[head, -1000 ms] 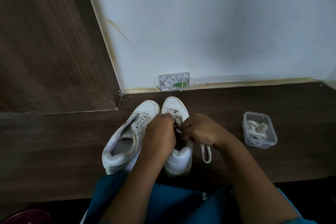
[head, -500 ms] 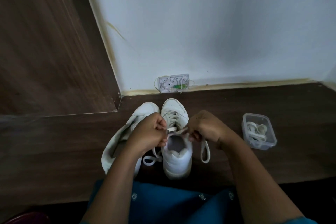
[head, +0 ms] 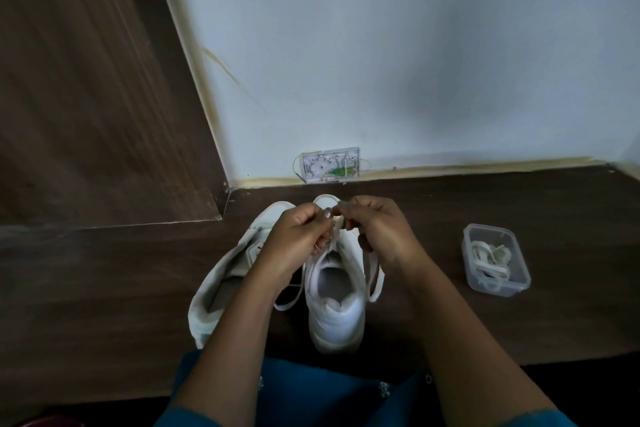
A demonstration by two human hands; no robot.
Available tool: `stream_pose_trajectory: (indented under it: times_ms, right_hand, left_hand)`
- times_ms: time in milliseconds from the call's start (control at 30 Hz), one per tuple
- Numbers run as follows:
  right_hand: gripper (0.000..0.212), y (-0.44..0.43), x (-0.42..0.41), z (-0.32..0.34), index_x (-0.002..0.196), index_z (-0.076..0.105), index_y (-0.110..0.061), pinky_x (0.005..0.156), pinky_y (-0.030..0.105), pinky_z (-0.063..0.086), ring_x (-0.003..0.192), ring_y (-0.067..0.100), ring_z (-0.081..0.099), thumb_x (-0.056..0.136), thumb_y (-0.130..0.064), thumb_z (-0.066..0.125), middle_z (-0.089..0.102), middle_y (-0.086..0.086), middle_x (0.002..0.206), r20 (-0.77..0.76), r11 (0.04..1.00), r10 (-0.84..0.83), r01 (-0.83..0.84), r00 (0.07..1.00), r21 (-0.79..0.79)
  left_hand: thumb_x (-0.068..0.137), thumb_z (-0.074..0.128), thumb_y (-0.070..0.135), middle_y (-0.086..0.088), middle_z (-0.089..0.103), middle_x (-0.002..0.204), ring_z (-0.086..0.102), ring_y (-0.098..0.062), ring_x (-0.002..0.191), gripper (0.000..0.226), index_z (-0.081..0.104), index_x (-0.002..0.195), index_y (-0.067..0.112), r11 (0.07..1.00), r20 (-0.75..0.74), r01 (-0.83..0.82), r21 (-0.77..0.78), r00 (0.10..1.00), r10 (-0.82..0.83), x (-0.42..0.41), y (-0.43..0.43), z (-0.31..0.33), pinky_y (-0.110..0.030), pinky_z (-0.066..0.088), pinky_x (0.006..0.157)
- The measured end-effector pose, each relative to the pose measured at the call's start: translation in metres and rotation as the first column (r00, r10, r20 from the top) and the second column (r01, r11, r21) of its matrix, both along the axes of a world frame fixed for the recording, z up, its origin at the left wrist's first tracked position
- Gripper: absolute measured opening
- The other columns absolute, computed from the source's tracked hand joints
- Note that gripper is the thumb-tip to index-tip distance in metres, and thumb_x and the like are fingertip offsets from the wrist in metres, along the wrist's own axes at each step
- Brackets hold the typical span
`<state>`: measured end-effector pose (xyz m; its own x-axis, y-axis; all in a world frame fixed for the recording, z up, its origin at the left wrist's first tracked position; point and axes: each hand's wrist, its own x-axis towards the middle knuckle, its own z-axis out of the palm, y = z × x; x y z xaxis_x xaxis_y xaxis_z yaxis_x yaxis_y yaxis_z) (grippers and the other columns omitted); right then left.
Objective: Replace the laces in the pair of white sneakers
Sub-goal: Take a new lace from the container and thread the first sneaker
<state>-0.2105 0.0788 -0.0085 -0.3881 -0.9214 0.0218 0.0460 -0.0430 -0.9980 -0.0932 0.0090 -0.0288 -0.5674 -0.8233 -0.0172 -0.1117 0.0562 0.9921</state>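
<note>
While left hand [head: 298,234] and right hand [head: 382,236] pinch one lace [head: 336,239] mid-frame, I count two white sneakers [head: 334,319], one tub [head: 498,289] right.

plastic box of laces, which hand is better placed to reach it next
Right, likely: the right hand is nearer the plastic box; the left hand is beyond the sneaker. Both pinch the lace.

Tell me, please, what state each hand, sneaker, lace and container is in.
Left hand: pinches the lace.
Right hand: pinches the lace.
Lace: held above the upright sneaker, loops hanging either side.
Upright sneaker: standing, lace in it.
Other sneaker: tipped sideways.
Container: open, laces inside.
</note>
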Motion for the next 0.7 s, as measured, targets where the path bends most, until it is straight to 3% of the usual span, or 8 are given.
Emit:
stream_pose_trajectory:
  times_ms: [100,167,267,333,433,533,600,700]
  right_hand:
    - [0.015,0.002,-0.001,0.005,0.063,0.062,-0.002,0.059,0.012,0.039,0.057,0.005,0.05,0.073,-0.012,0.057,0.054,0.003,0.061,-0.276,0.981,0.168,-0.188,0.946,-0.05]
    - [0.018,-0.002,-0.006,-0.002,0.072,0.07,-0.005,0.073,0.025,0.041,0.077,0.012,0.053,0.071,-0.019,0.059,0.053,0.001,0.073,-0.498,0.987,0.124,-0.158,0.858,-0.027]
    - [0.015,-0.008,-0.016,-0.005,0.08,0.075,-0.026,0.065,0.033,0.044,0.077,0.026,0.053,0.072,-0.025,0.062,0.051,0.0,0.074,-0.859,0.983,-0.16,0.003,0.487,-0.182]
    - [0.018,-0.008,-0.018,0.001,0.079,0.075,-0.024,0.057,0.028,0.044,0.069,0.024,0.057,0.071,-0.021,0.059,0.057,0.001,0.068,-0.909,0.974,-0.212,-0.001,0.359,-0.227]
    - [0.017,-0.009,-0.012,-0.002,0.079,0.072,-0.017,0.057,0.03,0.046,0.069,0.021,0.061,0.074,-0.012,0.056,0.065,0.002,0.071,-0.875,0.983,-0.16,-0.004,0.456,-0.181]
    - [0.016,-0.011,-0.004,-0.01,0.072,0.065,-0.016,0.059,0.027,0.042,0.063,0.014,0.056,0.08,-0.005,0.057,0.061,-0.002,0.064,-0.743,0.995,-0.098,0.066,0.662,-0.072]
    - [0.027,-0.011,-0.003,-0.01,0.068,0.059,-0.025,0.066,0.031,0.049,0.068,0.014,0.06,0.076,0.001,0.06,0.064,-0.002,0.068,-0.612,0.997,-0.043,0.069,0.79,0.018]
    - [0.02,-0.007,-0.004,-0.009,0.076,0.062,-0.019,0.073,0.035,0.053,0.076,0.017,0.066,0.07,-0.003,0.07,0.07,0.002,0.077,-0.554,0.996,0.014,0.036,0.832,0.079]
  left_hand:
    - [0.092,0.039,-0.005,0.005,0.052,0.053,0.042,-0.005,0.045,0.034,0.05,0.065,0.013,0.999,0.043,0.034,-0.01,0.999,-0.033,-0.001,-0.003,-0.002,-0.02,0.031,0.045]
    - [0.09,0.036,-0.007,0.008,0.053,0.048,0.039,-0.007,0.043,0.033,0.05,0.067,0.012,0.997,0.0,0.059,0.057,0.998,-0.059,-0.001,-0.004,0.001,-0.019,0.026,0.042]
    - [0.098,0.042,0.012,-0.002,0.053,0.055,0.035,-0.005,0.039,0.026,0.053,0.074,0.014,0.993,-0.05,0.092,0.08,0.995,-0.088,0.002,-0.005,0.009,-0.016,0.021,0.037]
    - [0.095,0.049,0.007,0.0,0.054,0.057,0.04,0.0,0.04,0.019,0.053,0.077,0.014,0.988,-0.027,0.155,-0.024,0.987,-0.156,0.003,-0.006,0.012,-0.012,0.028,0.039]
    - [0.089,0.058,0.0,0.01,0.058,0.055,0.051,0.002,0.05,0.023,0.053,0.076,0.018,0.959,0.058,0.184,-0.214,0.983,-0.176,0.003,-0.018,0.003,-0.021,0.042,0.056]
    - [0.079,0.059,0.034,0.003,0.056,0.058,0.05,-0.011,0.058,0.012,0.052,0.072,0.027,0.923,0.144,0.143,-0.356,0.985,-0.096,0.004,-0.028,-0.009,-0.036,0.042,0.059]
    - [0.074,0.053,0.049,-0.007,0.055,0.06,0.048,-0.018,0.058,0.022,0.051,0.074,0.027,0.905,0.164,0.132,-0.404,0.984,-0.07,0.005,-0.03,-0.012,-0.041,0.043,0.058]
    - [0.076,0.05,0.053,-0.012,0.057,0.062,0.05,-0.029,0.057,0.03,0.052,0.078,0.024,0.878,0.154,0.131,-0.461,0.986,-0.066,0.004,-0.028,-0.011,-0.044,0.046,0.059]
